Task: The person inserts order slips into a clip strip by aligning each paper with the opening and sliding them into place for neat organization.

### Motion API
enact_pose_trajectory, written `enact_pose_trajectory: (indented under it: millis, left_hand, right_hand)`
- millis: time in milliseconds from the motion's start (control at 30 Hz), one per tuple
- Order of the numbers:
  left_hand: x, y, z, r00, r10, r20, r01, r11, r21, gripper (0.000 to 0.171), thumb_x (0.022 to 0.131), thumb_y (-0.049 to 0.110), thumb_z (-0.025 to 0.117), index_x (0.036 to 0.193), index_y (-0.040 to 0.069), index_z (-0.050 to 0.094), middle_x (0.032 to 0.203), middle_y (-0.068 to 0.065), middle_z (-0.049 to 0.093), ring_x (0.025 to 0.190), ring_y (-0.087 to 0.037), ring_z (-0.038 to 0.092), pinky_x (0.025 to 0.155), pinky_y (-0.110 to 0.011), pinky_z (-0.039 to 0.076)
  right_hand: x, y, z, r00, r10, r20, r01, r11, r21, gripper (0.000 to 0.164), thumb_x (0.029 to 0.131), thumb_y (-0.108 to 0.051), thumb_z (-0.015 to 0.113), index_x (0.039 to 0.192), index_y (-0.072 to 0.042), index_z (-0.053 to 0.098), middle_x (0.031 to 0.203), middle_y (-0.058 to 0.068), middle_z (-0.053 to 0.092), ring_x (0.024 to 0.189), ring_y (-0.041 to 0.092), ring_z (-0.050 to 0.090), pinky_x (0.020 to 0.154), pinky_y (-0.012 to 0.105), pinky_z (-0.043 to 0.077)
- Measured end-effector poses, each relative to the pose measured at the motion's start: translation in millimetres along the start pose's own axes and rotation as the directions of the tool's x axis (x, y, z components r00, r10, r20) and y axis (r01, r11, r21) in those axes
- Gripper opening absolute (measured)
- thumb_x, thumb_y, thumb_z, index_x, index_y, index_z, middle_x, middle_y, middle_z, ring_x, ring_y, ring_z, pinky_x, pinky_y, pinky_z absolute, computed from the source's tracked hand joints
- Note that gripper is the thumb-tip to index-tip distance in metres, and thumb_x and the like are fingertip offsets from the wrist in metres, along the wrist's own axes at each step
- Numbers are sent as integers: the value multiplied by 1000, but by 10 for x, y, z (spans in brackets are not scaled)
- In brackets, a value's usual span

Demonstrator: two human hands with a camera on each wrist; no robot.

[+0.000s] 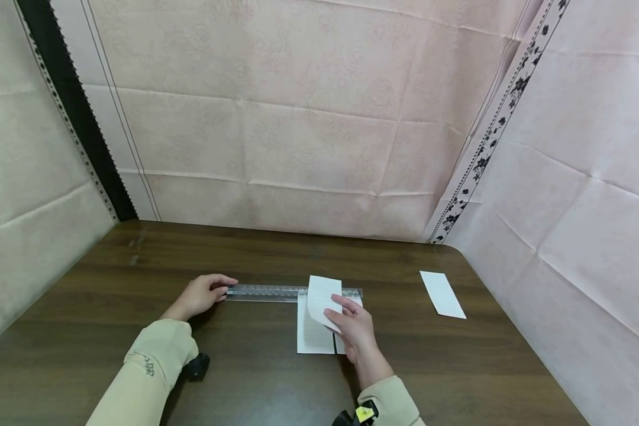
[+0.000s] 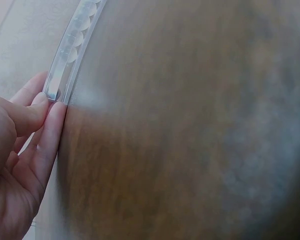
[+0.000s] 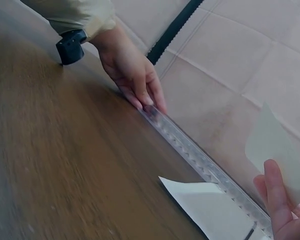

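A clear plastic ruler lies lengthwise across the table. At its left end my left hand pinches it between thumb and fingers, seen close up in the left wrist view on the ruler's tip. My right hand holds a white piece of paper between thumb and fingers, raised and slightly bent. Beneath that hand is another white sheet with a dark line on it. The ruler crosses this sheet's far end, and one near corner lifts a little in the right wrist view. My right hand covers part of the sheet.
A separate white strip of paper lies on the brown wooden table, off to the right. Pale cloth hangs behind the table and along both sides. A black wrist device sits below my left sleeve.
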State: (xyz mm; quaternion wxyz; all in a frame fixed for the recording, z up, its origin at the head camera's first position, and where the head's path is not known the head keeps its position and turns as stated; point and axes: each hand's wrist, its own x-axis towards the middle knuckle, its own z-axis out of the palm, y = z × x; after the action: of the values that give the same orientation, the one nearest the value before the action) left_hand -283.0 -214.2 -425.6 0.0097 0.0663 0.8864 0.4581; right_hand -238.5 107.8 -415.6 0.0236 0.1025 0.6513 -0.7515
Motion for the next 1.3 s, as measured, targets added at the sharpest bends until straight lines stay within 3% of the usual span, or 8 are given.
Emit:
enact_pose_trajectory:
  millis: [333, 567, 1300]
  left_hand:
    - [-7, -1, 1, 1000, 10, -7, -10, 1000, 2, 25, 93, -2, 51, 115, 1, 64, 119, -22, 56, 91, -20, 60, 73, -29, 54]
    - [-15, -8, 0, 1000, 10, -5, -10, 1000, 4, 25, 93, -2, 51, 115, 1, 64, 118, -21, 57, 91, -20, 60, 73, -29, 54]
    - [-12, -5, -5, 1000, 21, -20, -21, 1000, 7, 25, 93, -2, 52, 114, 2, 65, 117, -21, 57, 89, -19, 60, 73, -29, 54]
  right_hand:
    - [-24, 82, 146, 999, -12, 36, 10, 998, 61, 42, 79, 7, 68, 119, 8, 57, 110, 20, 62, 78, 16, 62, 71, 33, 55]
    - [-36, 71, 235, 1000, 15, 24, -16, 1000, 22, 41, 78, 3, 71, 118, 3, 60, 115, 21, 59, 79, 17, 62, 72, 33, 54]
    - [-134, 155, 539, 996, 20, 87, -20, 1000, -1, 39, 78, -2, 73, 115, 0, 63, 104, 13, 65, 79, 17, 63, 72, 29, 53]
